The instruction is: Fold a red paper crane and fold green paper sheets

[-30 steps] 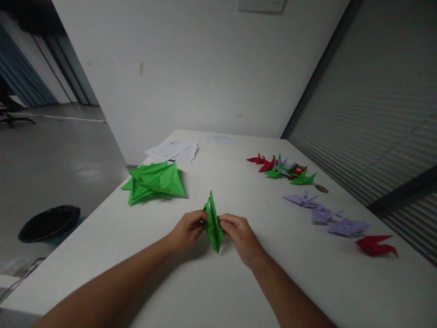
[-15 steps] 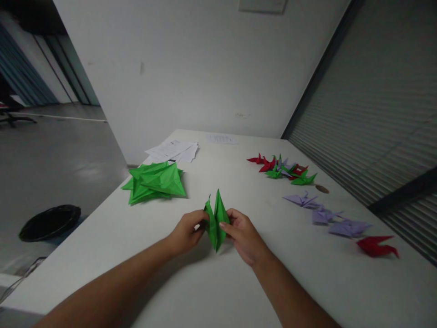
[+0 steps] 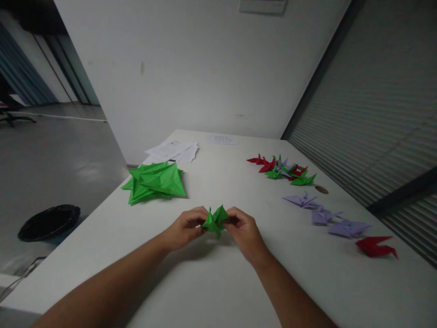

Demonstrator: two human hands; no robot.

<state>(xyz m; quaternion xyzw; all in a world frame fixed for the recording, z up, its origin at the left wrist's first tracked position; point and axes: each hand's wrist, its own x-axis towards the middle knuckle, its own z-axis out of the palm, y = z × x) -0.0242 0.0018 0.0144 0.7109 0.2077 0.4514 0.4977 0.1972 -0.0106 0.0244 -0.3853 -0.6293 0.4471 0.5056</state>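
Grey concrete floor (image 3: 58,155) spreads away on your far left, and a round black container (image 3: 48,222) sits on it, just off the edge of your white table (image 3: 102,278). A white wall (image 3: 191,73) stands behind the table's far end.

On the left half of the tabletop lies a loose pile of folded green origami paper (image 3: 155,184), its points sticking out in several directions. Beyond it, toward the far edge, are a small sheaf of printed white papers (image 3: 170,151) and, further right, a single white sheet (image 3: 221,139).

Near you, at the middle of the table, your left hand (image 3: 184,229) and right hand (image 3: 245,234) come in from either side, fingers curled and pinching a small folded green origami piece (image 3: 215,221) between them. The piece is held just above the tabletop, with two pointed tips rising and a third pointing down toward you.

To the right, a far cluster of red and green paper cranes (image 3: 280,168) overlaps with some lilac paper, and a small brown disc (image 3: 321,189) lies just beside it. A row of lilac paper cranes (image 3: 327,215) runs toward the near right, ending beside a lone red paper crane (image 3: 375,247). Slatted grey blinds (image 3: 375,114) fill the right side.
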